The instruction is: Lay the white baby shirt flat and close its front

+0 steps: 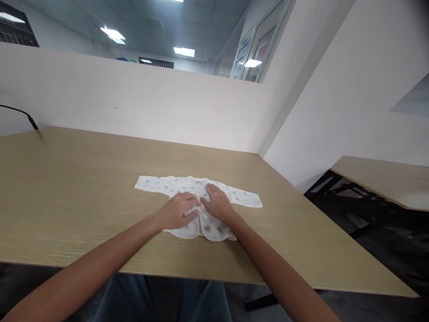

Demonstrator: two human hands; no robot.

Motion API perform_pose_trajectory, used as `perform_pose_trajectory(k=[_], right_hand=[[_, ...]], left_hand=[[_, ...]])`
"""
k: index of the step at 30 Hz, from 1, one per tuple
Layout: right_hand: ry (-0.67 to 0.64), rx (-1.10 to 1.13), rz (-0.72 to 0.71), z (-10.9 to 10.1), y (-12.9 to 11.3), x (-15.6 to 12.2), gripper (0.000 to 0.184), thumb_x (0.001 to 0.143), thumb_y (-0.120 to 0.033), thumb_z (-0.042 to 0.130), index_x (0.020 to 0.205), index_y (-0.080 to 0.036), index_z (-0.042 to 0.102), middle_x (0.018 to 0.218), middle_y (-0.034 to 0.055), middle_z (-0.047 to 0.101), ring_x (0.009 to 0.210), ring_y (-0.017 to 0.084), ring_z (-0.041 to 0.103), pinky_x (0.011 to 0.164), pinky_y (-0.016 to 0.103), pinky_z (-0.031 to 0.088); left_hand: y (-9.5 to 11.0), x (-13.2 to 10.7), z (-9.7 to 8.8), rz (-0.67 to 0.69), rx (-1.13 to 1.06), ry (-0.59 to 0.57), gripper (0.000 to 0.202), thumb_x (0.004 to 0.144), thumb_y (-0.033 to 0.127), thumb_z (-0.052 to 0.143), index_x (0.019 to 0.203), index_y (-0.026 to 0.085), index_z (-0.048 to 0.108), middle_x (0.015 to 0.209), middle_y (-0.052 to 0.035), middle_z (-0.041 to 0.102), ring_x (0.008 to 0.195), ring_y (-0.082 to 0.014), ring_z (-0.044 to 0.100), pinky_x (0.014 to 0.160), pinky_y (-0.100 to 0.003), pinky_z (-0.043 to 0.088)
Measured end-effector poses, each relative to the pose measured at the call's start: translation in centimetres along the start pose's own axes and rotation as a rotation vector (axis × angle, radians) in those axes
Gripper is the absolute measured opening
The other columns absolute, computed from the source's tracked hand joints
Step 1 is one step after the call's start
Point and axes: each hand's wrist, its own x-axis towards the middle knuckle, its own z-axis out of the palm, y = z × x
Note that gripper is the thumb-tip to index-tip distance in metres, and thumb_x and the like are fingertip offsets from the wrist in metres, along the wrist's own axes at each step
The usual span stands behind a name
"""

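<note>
The baby shirt [157,184] is lying spread on the table [67,188] at centre frame, sleeves out, apparently not yet folded. The left hand [177,211] and right hand [218,204] are pressing on its front, palms flat, gripping nothing.

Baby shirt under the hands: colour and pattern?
White baby shirt with small scattered greenish and grey prints. The head view shows it clearest on the spread sleeves.

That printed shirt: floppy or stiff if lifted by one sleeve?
Likely floppy: the shirt lies flat on the table, creased under the left hand and right hand. Small and thin, so probably light. Pushed, it may bunch.
</note>
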Motion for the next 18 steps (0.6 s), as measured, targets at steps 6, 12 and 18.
perform_pose_trajectory(k=[6,12,18], right_hand=[[-0.190,-0.041,0.036,0.9,0.5,-0.1,0.072,0.110,-0.049,0.035,0.165,-0.003,0.031,0.171,0.0179,0.018,0.160,0.029,0.014,0.131,0.049,0.014],[-0.188,-0.065,0.162,-0.1,0.4,0.2,0.075,0.110,-0.059,0.030,0.169,-0.013,0.024,0.173,0.0115,0.012,0.161,0.029,0.006,0.130,0.055,0.005],[-0.240,-0.048,0.420,-1.4,4.2,0.9,0.073,0.111,-0.056,0.018,0.170,-0.013,0.022,0.174,0.0120,0.011,0.161,0.032,0.008,0.129,0.059,0.009]], left_hand=[[-3.0,-0.5,2.7,-0.222,0.188,-0.160,0.076,0.104,0.069,0.035,0.164,0.022,0.038,0.173,-0.0131,0.025,0.161,-0.0362,0.019,0.129,-0.057,0.017],[-3.9,0.2,3.4,-0.339,0.220,-0.091,0.080,0.103,0.074,0.020,0.164,0.026,0.039,0.174,-0.0079,0.023,0.163,-0.0348,0.010,0.131,-0.057,0.007],[-8.2,0.6,1.3,-0.667,0.181,-0.129,0.083,0.103,0.070,0.011,0.168,0.021,0.027,0.175,-0.0105,0.017,0.163,-0.0322,0.011,0.131,-0.055,0.012]])
